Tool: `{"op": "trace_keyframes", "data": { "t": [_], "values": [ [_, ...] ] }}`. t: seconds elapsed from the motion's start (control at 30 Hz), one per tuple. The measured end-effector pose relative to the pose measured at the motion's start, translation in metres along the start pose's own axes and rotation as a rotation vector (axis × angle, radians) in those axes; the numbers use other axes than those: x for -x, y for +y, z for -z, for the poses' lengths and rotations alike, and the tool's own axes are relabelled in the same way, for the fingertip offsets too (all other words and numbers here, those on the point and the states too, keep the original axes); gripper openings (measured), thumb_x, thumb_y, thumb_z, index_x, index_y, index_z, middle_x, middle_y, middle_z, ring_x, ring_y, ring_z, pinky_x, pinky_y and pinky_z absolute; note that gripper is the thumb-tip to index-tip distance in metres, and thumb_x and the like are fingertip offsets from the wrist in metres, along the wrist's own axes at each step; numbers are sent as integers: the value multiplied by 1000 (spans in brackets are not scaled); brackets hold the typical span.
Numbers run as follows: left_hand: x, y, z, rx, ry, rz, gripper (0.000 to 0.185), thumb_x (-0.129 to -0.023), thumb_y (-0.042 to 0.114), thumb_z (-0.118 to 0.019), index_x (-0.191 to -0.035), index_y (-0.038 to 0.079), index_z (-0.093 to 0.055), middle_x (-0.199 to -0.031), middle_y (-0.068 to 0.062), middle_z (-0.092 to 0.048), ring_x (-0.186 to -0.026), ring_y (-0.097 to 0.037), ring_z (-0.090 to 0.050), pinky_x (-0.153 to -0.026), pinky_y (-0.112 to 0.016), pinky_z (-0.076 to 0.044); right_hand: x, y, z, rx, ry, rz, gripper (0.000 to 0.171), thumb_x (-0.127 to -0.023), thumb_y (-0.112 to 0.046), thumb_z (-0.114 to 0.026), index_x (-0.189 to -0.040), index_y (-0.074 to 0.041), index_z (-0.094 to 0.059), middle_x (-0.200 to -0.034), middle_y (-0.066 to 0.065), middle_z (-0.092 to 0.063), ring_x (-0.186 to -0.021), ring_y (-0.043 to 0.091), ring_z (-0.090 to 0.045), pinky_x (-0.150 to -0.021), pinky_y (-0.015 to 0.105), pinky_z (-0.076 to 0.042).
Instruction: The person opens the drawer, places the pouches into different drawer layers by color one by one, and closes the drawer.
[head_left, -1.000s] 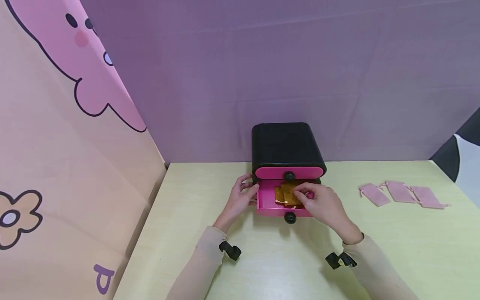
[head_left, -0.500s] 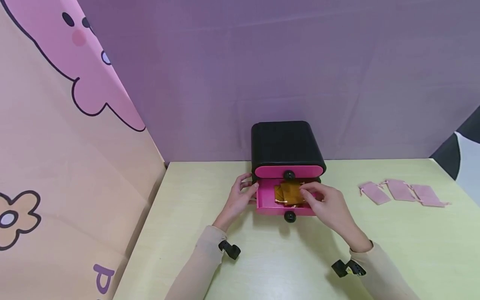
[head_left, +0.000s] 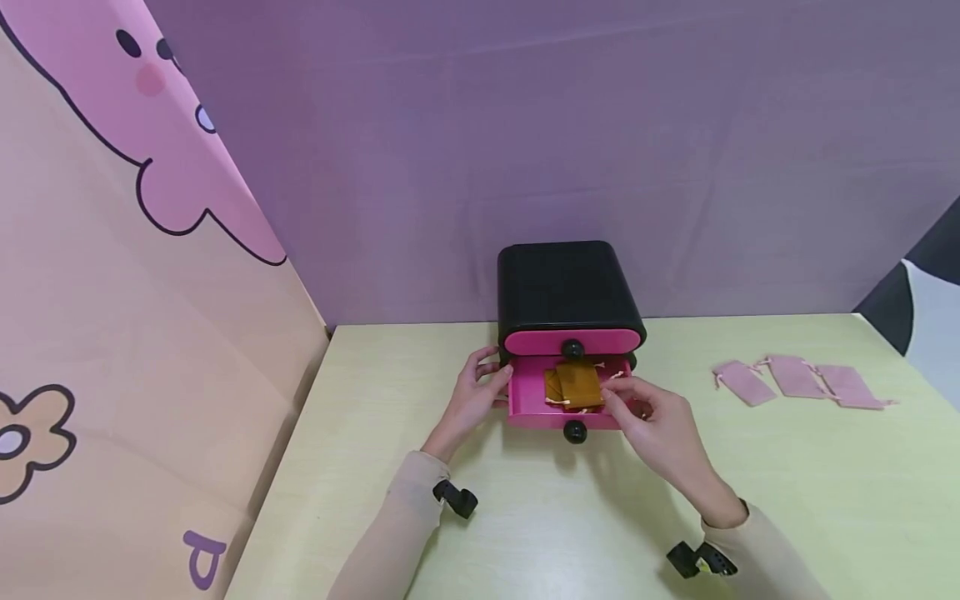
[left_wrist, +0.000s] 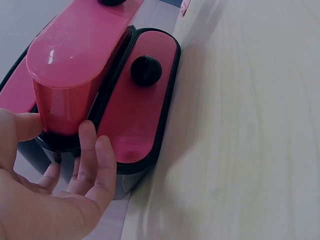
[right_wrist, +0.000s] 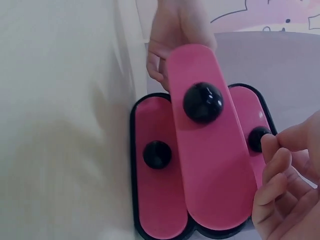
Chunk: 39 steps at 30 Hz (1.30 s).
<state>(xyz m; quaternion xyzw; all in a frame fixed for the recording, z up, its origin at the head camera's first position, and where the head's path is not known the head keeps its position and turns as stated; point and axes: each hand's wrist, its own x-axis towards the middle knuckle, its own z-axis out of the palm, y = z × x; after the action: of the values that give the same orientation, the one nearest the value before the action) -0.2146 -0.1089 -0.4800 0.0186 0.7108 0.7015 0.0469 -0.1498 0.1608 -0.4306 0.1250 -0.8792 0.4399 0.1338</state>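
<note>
A black drawer unit (head_left: pixel 570 283) with pink fronts stands against the back wall, its middle drawer (head_left: pixel 536 407) pulled out. In that drawer lie several gold drawstring pouches (head_left: pixel 581 385), overlapping, with pale cords. My left hand (head_left: pixel 470 404) grips the drawer's left side; in the left wrist view the thumb (left_wrist: pixel 27 126) presses its side wall while the fingers (left_wrist: pixel 86 150) bend against the black casing. Over the drawer's right end, my right hand (head_left: pixel 660 425) has thumb and fingertips close together beside the top pouch. I cannot tell whether they pinch anything.
Three pink drawstring pouches (head_left: pixel 797 377) lie flat in a row on the right of the wooden table (head_left: pixel 555 533). Top drawer (right_wrist: pixel 245 112) and bottom drawer (right_wrist: pixel 159 190) are closed, each with a black knob. A purple cloth backdrop (head_left: pixel 480 150) rises behind the unit.
My right hand has drawn back rightward from the gold pouches to the drawer's right end, uncovering the top pouch. My left hand keeps its place on the drawer.
</note>
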Motion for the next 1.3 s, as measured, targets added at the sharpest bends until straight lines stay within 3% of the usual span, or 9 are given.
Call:
{"op": "trace_keyframes", "data": {
  "t": [0.13,0.47,0.77,1.03,1.3],
  "values": [
    [0,0,1,-2,-6,9,57,-108,25,-63,-159,11,-41,-148,-25,-54,-90,-18,-73,-95,-53,-63,7,0,-6,-24,-3,0,13,-100,-12,-74,-110,-7,-79,-80,3,-76,-59,8,-55,-50,24,-43],
    [1,2,1,6,-4,8,56,-108,23,-63,-159,11,-41,-145,-23,-56,-87,-15,-72,-84,-37,-66,19,6,-19,-7,-31,77,10,-95,-9,-79,-103,-14,-81,-71,-10,-67,-54,5,-48,-48,23,-39],
    [1,1,0,6,-1,3,55,-109,22,-62,-158,10,-41,-143,-24,-56,-85,-14,-71,-85,-41,-66,24,5,-26,12,-37,179,14,-91,-6,-82,-101,-16,-81,-79,-8,-74,-50,-3,-43,-45,19,-37],
    [1,1,0,1,-9,5,55,-108,22,-62,-158,10,-41,-142,-23,-57,-85,-14,-71,-82,-38,-66,27,4,-27,107,-67,221,25,-84,-10,-89,-107,-15,-81,-78,-13,-73,-50,-6,-39,-45,18,-34],
    [2,3,-1,-3,10,17,55,-109,22,-62,-159,12,-42,-142,-23,-58,-84,-15,-71,-90,-46,-65,26,6,-29,161,-58,243,26,-83,-12,-89,-108,-16,-80,-77,-13,-73,-53,-7,-45,-49,18,-40]
  ]
}}
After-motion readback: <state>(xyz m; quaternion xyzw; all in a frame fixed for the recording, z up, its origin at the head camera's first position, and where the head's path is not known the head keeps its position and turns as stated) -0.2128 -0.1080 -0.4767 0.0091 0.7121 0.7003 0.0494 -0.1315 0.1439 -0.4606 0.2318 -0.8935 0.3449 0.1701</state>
